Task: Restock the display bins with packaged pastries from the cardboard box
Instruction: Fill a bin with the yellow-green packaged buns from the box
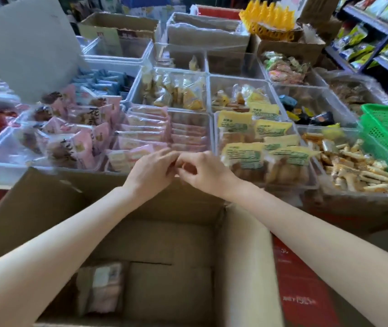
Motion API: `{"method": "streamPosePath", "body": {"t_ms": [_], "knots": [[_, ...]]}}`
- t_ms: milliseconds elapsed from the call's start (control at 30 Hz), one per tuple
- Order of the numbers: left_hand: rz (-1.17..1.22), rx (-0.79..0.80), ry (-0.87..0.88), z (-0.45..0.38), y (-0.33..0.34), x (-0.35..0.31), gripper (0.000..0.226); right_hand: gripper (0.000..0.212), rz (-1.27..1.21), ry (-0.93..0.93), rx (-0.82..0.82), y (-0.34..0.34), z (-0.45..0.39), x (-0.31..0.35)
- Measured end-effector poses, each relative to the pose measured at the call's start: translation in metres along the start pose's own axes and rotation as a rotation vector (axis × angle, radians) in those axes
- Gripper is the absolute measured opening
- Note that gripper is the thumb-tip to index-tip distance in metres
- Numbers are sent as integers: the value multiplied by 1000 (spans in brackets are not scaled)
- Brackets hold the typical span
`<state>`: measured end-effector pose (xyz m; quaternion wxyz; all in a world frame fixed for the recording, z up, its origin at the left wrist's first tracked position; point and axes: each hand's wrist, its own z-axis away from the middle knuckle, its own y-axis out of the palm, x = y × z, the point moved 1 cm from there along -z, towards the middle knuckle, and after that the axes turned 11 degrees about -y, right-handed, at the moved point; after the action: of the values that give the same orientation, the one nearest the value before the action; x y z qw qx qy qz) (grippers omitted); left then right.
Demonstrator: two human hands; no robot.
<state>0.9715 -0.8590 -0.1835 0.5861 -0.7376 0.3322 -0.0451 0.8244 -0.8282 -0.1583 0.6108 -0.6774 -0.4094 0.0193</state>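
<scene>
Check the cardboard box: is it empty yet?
Not empty. The cardboard box stands open, and one pink pastry packet lies on its mostly bare floor.

Left hand (151, 169) and right hand (202, 172) meet above far wall of cardboard box (46, 204): fingertips blurry, can't tell if anything pinched. Near edge of box cut off by picture bottom. One pack (102, 287) on box floor: print too fuzzy to read. Green basket (386, 135), right of box, cut off by picture edge.

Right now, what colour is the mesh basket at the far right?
Green. The plastic mesh basket shows best in the head view, at the right edge beside the clear bins.
</scene>
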Motion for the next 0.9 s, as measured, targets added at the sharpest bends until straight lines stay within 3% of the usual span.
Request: {"method": "streamPosePath", "body": {"t_ms": [100,233,300,400,500,567,667,767,900], "knots": [[-29,178,-36,50,-13,62,9,16,12,-24,164,57,-20,25],[-200,676,-276,93,-1,137,19,20,50,39,607,145,-44,38],[-240,865,-320,107,13,157,21,22,-3,126,734,187,-48,42],[-237,1013,-363,120,40,173,23,36,-80,221,880,247,-47,42],[-234,1081,-381,128,58,181,26,67,-176,331,1074,302,-42,41],[-231,1149,-380,131,67,185,29,75,-268,341,1119,327,-37,44],[-239,1253,-386,135,74,194,33,72,-339,356,1057,343,-35,47],[-268,1303,-362,139,79,198,36,56,-218,382,1088,337,-36,37],[-272,1334,-378,143,84,201,33,59,-151,526,1065,324,-30,19]]}}
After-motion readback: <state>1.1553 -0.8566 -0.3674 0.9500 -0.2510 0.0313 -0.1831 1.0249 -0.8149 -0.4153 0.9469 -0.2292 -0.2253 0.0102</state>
